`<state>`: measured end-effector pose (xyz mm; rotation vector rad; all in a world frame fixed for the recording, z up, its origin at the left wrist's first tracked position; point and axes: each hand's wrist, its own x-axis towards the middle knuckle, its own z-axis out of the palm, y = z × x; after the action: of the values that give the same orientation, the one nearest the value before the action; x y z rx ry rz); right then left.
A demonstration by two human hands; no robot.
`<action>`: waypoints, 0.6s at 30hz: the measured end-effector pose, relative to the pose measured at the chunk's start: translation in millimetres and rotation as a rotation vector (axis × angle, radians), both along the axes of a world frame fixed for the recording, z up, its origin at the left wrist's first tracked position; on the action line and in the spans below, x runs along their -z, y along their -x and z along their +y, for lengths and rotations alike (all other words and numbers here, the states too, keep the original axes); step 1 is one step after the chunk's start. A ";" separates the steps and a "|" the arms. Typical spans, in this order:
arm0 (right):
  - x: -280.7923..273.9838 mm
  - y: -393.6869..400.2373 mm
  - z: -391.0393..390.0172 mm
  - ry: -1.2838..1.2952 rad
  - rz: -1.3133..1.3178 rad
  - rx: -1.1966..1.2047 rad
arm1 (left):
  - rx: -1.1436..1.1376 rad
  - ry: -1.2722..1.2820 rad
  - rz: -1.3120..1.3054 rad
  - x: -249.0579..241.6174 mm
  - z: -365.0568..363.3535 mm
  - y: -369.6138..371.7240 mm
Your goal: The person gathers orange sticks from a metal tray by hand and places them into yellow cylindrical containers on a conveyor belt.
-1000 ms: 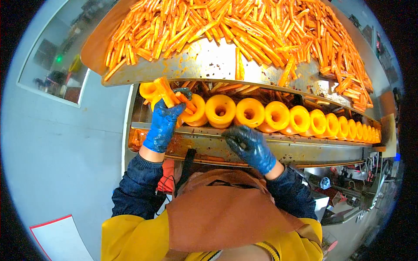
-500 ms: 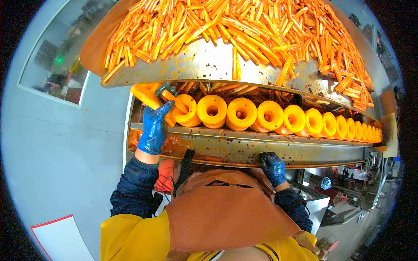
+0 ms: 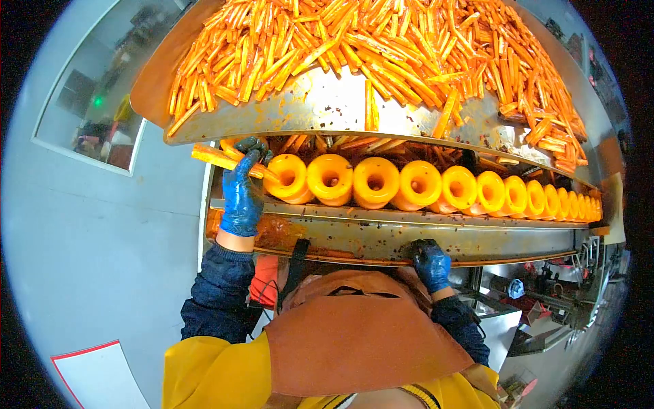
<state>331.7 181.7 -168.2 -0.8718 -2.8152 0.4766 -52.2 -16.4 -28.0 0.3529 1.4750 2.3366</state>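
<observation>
My left hand (image 3: 242,194), in a blue glove smeared with dark oil, is closed around a few orange, oily food sticks (image 3: 214,158). The sticks lie nearly level, one end pointing left. Their right end reaches the rim of the first yellow cup (image 3: 287,178), at the left end of a long row of round, hollow cups. My right hand (image 3: 431,264), gloved in blue as well, is closed at the front edge of the metal trough (image 3: 354,235); its fingertips are partly hidden.
Above the cups, a sloping metal tray (image 3: 272,121) carries a big heap of orange sticks (image 3: 409,61). More sticks lie in the dark gap behind the cups. A brown apron (image 3: 368,341) covers my front. Left is a grey wall (image 3: 102,232) with a window; machinery (image 3: 558,300) stands right.
The sticks in my left hand have turned from a spread, slanting bundle to a nearly level one. The hand has shifted slightly. My right hand stays at the trough edge.
</observation>
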 end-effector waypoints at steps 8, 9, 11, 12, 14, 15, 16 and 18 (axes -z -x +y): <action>0.4 1.7 1.4 -0.028 0.003 -0.011 | 0.102 0.036 0.071 -6.5 21.2 -21.0; -0.9 2.4 0.6 -0.025 -0.032 0.005 | 0.032 0.073 0.090 -8.3 17.8 -15.1; -2.7 2.2 -1.4 -0.020 -0.068 0.022 | -0.054 0.196 0.110 -19.5 8.7 -2.1; -3.5 2.1 -2.2 -0.024 -0.075 0.026 | -0.057 0.197 0.109 -18.1 4.2 5.7; -4.7 4.4 -1.8 -0.027 -0.077 0.023 | -0.096 0.133 0.232 -6.9 -2.5 23.0; -5.2 4.7 -0.9 0.005 -0.024 0.006 | -0.116 0.154 0.255 -1.1 -3.2 28.1; -6.0 4.9 -0.1 0.035 0.027 -0.010 | -0.120 0.155 0.258 4.0 -6.5 30.8; -6.4 6.6 0.0 0.031 0.036 0.000 | -0.080 0.236 0.242 9.2 -8.6 35.2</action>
<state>325.1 181.7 -161.8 -0.8599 -2.7822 0.5322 -87.4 -25.0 -37.2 0.5356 1.8894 2.2076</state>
